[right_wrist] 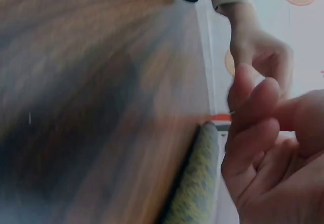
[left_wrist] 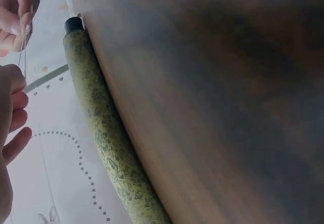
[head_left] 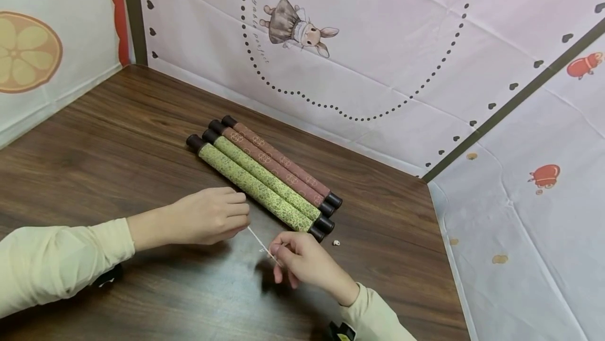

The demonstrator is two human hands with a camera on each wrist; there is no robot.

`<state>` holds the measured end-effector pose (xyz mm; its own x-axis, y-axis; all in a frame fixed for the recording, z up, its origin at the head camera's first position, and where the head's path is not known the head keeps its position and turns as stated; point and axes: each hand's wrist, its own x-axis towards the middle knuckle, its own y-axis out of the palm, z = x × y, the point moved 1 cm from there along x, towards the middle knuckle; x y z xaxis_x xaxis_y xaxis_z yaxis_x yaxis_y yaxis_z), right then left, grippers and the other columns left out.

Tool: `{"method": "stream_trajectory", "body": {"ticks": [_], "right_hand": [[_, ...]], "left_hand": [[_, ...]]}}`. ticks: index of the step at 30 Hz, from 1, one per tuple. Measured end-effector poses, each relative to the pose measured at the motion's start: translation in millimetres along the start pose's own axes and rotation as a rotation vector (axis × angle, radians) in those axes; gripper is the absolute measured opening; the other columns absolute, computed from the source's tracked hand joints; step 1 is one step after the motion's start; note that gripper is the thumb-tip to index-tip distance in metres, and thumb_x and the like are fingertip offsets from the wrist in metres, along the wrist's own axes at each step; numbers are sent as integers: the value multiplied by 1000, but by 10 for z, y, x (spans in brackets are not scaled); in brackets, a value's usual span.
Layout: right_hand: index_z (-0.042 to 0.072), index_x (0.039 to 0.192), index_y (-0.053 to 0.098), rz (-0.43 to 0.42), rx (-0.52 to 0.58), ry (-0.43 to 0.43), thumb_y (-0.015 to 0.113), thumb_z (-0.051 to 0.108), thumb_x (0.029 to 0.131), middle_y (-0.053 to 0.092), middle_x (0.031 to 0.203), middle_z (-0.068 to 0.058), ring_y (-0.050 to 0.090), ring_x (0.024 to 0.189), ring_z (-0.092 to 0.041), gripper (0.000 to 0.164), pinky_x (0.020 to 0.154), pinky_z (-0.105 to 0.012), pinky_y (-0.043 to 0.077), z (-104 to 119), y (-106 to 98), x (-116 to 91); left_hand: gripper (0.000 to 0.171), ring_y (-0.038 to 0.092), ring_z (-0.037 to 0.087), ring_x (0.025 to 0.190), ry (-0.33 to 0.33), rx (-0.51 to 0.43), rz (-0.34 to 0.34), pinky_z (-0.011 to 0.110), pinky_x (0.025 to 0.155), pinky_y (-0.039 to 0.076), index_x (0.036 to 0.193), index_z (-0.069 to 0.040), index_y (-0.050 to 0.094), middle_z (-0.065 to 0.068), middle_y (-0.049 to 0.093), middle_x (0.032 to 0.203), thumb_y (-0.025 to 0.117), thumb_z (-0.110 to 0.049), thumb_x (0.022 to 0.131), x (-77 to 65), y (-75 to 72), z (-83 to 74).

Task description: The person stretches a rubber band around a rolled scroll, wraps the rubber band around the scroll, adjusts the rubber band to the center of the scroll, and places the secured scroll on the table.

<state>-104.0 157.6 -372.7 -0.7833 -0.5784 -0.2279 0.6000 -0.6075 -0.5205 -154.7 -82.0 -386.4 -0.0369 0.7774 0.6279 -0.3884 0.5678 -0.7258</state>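
A thin white string (head_left: 259,239) runs taut between my two hands, just in front of the scrolls. My left hand (head_left: 215,216) pinches its upper end, the back of the hand facing up. At the other end, my right hand (head_left: 299,258) holds the string between thumb and index finger, its other fingers loosely bent. In the left wrist view the string (left_wrist: 25,46) looks doubled between the two hands. Beside the hands lie two green patterned scrolls (head_left: 257,188) with dark end knobs. The right wrist view shows my right hand (right_wrist: 268,148) close up, hiding most of the string.
Two reddish-brown scrolls (head_left: 279,165) lie against the green ones, farther back on the dark wood table (head_left: 142,173). A small whitish bead-like piece (head_left: 336,243) sits right of the scroll ends. Printed cloth walls (head_left: 378,57) enclose the table's back and sides.
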Motion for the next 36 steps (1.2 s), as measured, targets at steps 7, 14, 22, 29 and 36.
{"method": "stream_trajectory", "body": {"ticks": [7,14,22,29,36], "right_hand": [[16,106,76,-72,-527,-53,74,24,86,67,56,9,45,44,13,22,48,-9,40,123,-8,4],[19,107,77,-77,-685,-193,67,21,92,75,75,8,48,54,12,19,50,-3,36,153,58,7],[25,100,79,-115,-791,-266,70,13,86,71,65,14,55,55,11,20,54,-8,44,168,52,-23],[29,89,78,-247,-915,-263,80,51,71,72,70,19,62,60,9,28,52,-12,43,181,75,-31],[29,80,75,-272,-976,-268,75,64,68,67,62,19,55,53,6,37,47,-13,36,122,49,-53]], "left_hand": [[16,55,10,80,80,20,17,22,75,49,88,-18,68,-8,64,83,74,-25,75,33,39,-113],[16,51,8,78,89,-9,1,21,75,48,89,-20,66,-10,61,82,74,-31,79,88,99,-212],[16,54,6,80,38,-68,33,20,75,48,95,-21,70,-12,63,85,75,-29,81,105,123,-223],[21,54,4,81,21,-122,66,17,74,46,98,-22,70,-13,64,87,77,-29,80,105,130,-217],[19,47,5,75,64,-120,79,16,68,41,82,-24,65,-15,59,77,81,-27,72,86,81,-179]]}}
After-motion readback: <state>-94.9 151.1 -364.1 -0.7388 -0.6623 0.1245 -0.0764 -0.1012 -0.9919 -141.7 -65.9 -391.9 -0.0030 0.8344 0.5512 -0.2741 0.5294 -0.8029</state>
